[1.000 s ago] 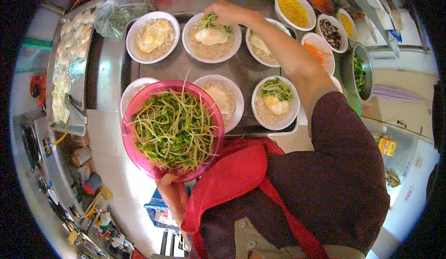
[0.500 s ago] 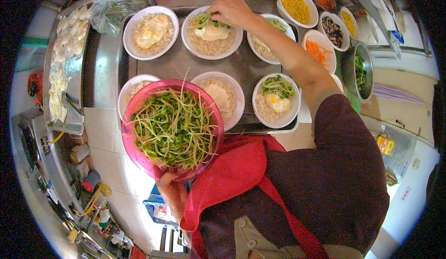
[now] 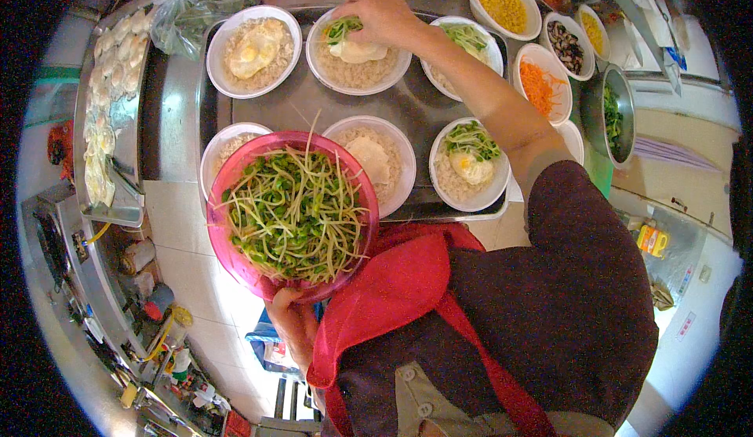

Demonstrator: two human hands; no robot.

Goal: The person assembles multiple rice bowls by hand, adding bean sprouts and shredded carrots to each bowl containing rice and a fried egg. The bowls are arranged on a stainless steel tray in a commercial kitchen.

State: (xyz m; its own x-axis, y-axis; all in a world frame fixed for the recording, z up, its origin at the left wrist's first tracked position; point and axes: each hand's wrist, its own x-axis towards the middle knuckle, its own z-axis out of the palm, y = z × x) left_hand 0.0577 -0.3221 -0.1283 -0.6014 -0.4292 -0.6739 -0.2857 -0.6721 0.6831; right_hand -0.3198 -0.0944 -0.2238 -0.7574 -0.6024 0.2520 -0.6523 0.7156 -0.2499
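Above a shiny grey metal tray (image 3: 274,110), two of six bowls bore greens

From my remote seat, I saw the person's bare right hand (image 3: 380,17) closed around a small tuft of green sprouts (image 3: 343,29) over the back-middle round white bowl (image 3: 315,64). The left hand (image 3: 292,315) gripped the lower rim of a round, translucent pink plastic bowl (image 3: 216,229), heaped with long pale-stemmed sprouts (image 3: 294,217), in front of the tray's left half. Greens topped the back-right white bowl (image 3: 496,56), partly behind the forearm (image 3: 494,96), and the front-right white bowl (image 3: 436,178), beside a fried egg (image 3: 471,169). The back-left white bowl (image 3: 213,60) showed egg without greens; the front-middle white bowl (image 3: 409,166) seemed likewise. Pink plastic hid most of the front-left white bowl (image 3: 206,162), so I couldn't judge its topping.
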